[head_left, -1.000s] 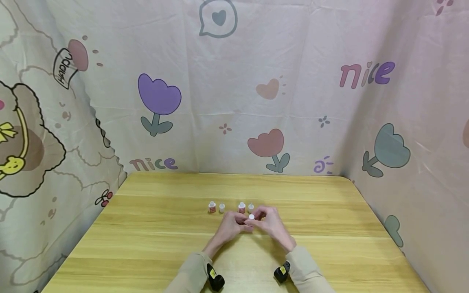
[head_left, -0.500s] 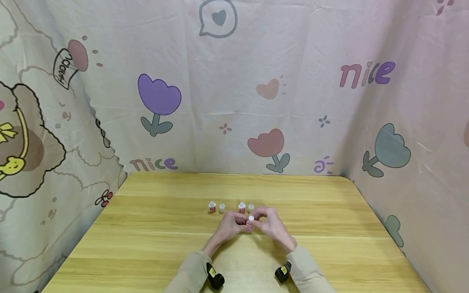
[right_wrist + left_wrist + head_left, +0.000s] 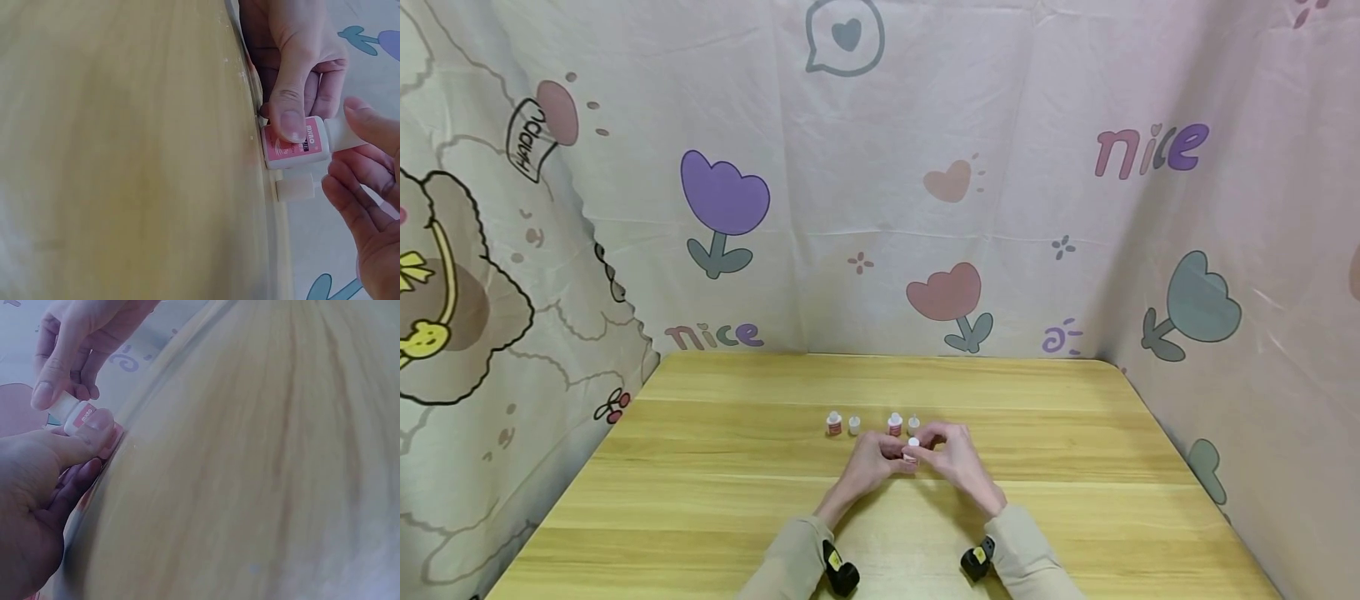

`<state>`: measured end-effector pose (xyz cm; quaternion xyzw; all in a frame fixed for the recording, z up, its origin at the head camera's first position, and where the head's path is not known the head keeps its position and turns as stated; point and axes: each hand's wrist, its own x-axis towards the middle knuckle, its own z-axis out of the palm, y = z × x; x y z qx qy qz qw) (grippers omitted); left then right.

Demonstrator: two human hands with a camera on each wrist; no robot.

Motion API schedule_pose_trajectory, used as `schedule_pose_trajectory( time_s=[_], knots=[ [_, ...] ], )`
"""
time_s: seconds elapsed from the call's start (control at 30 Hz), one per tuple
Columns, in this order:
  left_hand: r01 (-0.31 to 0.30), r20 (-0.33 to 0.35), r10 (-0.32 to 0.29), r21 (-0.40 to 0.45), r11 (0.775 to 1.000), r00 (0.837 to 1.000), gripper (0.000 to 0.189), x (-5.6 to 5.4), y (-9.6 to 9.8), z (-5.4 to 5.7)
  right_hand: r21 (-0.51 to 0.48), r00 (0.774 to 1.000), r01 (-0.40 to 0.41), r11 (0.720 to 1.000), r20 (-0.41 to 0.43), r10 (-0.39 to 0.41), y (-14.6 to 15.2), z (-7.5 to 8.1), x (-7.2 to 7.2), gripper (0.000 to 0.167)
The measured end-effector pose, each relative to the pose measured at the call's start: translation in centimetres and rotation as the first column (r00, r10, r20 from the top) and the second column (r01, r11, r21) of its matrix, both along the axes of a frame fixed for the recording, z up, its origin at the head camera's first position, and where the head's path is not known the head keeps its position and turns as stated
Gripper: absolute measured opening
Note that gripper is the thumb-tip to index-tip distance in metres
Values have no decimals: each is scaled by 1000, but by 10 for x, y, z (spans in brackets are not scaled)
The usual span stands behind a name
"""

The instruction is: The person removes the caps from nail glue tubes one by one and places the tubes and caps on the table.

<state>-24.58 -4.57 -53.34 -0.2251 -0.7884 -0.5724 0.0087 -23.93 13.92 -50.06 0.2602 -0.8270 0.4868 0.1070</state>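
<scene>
My left hand point(image 3: 871, 464) grips a small white bottle point(image 3: 319, 150) with a pink label, thumb pressed on the label. In the right wrist view the bottle is upright relative to the table, its base at or close to the surface. My right hand point(image 3: 957, 457) pinches the bottle's white cap point(image 3: 63, 407) between thumb and fingers. The cap sits on the bottle's neck. Just beyond the hands stand another red-and-white bottle point(image 3: 895, 426) and a small white cap-like piece point(image 3: 913, 426) with a thin tip.
Further left on the wooden table point(image 3: 700, 467) stand a second red-labelled bottle point(image 3: 834, 425) and a white piece point(image 3: 854, 427) beside it. A patterned cloth point(image 3: 865, 200) hangs behind the table and along both sides.
Both hands stay in nearly the same place around the bottle. The right fingers shift slightly at the cap, and more of the bottle's label shows between the hands than one second ago.
</scene>
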Motion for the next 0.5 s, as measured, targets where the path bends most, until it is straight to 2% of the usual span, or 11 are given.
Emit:
schedule_pose_trajectory(
  time_s=[0.17,0.27,0.37,0.5],
  knots=[
    [15,1,-15,29,999,1000,18,1,0,1,13,998,-28,1000,-50,29,1,0,0,9],
    [29,12,-29,19,999,1000,16,1,0,3,33,997,-47,998,-52,49,3,0,0,7],
    [34,20,-34,-5,999,999,16,0,-1,4,43,997,-64,997,-31,65,4,1,0,7],
    [11,10,-11,-38,999,1000,17,0,-1,3,14,997,-64,998,51,63,5,3,1,9]
  ],
)
